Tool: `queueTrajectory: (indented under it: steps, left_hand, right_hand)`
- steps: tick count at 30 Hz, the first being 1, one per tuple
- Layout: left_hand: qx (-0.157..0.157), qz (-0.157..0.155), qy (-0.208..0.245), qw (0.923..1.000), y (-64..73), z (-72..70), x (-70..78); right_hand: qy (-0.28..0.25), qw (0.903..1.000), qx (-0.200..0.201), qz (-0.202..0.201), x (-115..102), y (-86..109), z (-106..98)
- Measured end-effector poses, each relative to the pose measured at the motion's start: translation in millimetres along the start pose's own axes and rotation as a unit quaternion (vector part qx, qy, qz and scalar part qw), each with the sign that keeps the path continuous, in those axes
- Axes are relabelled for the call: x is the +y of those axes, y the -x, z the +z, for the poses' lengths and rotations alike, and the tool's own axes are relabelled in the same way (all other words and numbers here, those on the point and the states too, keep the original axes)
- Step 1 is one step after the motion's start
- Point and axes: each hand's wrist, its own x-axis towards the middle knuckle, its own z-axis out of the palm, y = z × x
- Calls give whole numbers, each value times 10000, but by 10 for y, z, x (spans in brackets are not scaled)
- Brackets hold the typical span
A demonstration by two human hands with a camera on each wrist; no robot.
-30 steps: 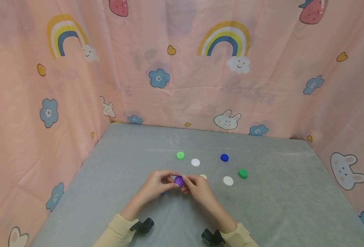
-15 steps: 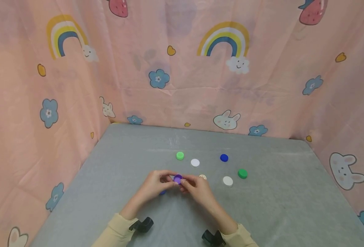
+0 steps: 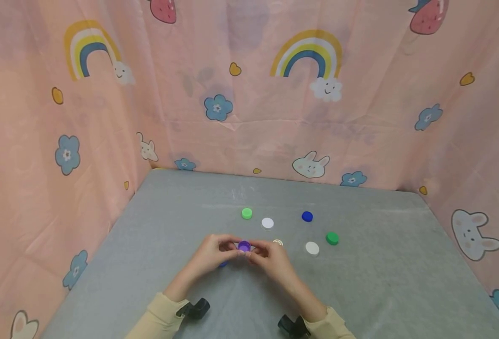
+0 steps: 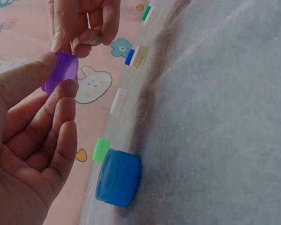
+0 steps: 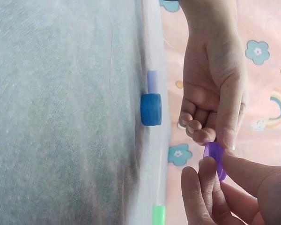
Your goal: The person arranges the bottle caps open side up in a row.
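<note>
In the head view a small purple bottle cap is held up over the grey table, its hollow side facing me. My left hand pinches it from the left between thumb and fingers. From the right, my right hand grips the opposite side, with both thumbs close together at the cap's lower edge. The left wrist view shows the purple cap well above the tabletop. Under the left hand lies a blue cap, mostly hidden; it stands out as a thick blue cap in the left wrist view.
Beyond the hands lie a light green cap, a white cap, a dark blue cap, a green cap and another white cap. A cream cap peeks out beside the right hand. Pink printed curtain surrounds the table.
The purple cap has tilted and shifted slightly left. My right thumb has slid from the cap's right side down to its lower edge, beside the left thumb. The other caps stay put.
</note>
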Motion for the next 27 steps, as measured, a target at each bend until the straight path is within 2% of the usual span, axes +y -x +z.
queueTrajectory:
  steps: [7,14,18,23,27]
  left_hand:
    - [10,26,41,10000,-1,-9,1]
    - [16,213,-24,9998,-1,-19,-8]
    - [-11,219,56,9997,0,-18,-13]
    - [-38,148,-37,9999,-7,-9,-43]
    - [-72,220,-117,9997,-9,-5,-79]
  right_hand:
    - [289,9996,53,44,8,-17,-9]
    - [561,9983,121,-51,19,-20,-9]
    - [604,9980,150,-120,30,-24,-5]
    - [572,9981,122,-215,59,-31,4]
    - [558,9982,83,-218,83,-46,7]
